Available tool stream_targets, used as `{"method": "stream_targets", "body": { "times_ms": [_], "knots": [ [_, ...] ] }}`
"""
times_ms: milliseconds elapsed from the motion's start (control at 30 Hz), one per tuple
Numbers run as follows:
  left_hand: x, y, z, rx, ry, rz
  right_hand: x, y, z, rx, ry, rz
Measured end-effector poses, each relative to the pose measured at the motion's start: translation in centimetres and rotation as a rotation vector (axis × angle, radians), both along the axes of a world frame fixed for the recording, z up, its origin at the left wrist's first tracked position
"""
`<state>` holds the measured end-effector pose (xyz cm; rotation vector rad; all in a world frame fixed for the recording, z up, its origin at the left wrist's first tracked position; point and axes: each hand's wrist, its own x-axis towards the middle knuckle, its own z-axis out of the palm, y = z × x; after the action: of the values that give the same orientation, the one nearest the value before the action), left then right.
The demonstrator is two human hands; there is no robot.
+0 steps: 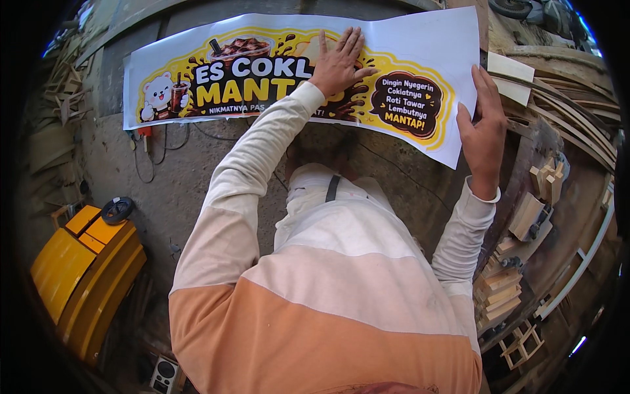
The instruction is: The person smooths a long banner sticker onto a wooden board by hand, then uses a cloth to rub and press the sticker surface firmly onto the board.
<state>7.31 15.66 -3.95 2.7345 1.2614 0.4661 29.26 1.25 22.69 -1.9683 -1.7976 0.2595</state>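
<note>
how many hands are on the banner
2. The left hand lies flat, palm down, on the middle of the banner; the right hand holds its right end. None looks hidden.

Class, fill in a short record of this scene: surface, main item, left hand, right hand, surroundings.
Surface: grey board
Main item: long printed banner, lying flat
Left hand: palm flat on the banner's middle, fingers spread
Right hand: at the banner's right edge, fingers along it
Surroundings: yellow case lower left, wood offcuts right, cables under the banner's left end
</note>
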Motion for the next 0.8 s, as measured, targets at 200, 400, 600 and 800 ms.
{"method": "stream_targets", "body": {
  "times_ms": [200,400,600,800],
  "knots": [
    [2.1,3.3,-1.1,0.134,0.118,0.072,0.4,0.8,-0.6,0.034,-0.034,0.043],
    [2.4,-0.8,-0.1,0.0,-0.077,-0.02,1.1,1.0,-1.3,0.034,-0.02,0.034],
    [1.5,-8.7,1.7,-0.095,-0.034,-0.09,2.1,0.6,-2.4,0.041,-0.035,0.031],
    [0.5,-13.9,3.1,-0.232,0.028,-0.12,2.4,0.3,-3.1,0.022,-0.021,0.007]
  ]
}}
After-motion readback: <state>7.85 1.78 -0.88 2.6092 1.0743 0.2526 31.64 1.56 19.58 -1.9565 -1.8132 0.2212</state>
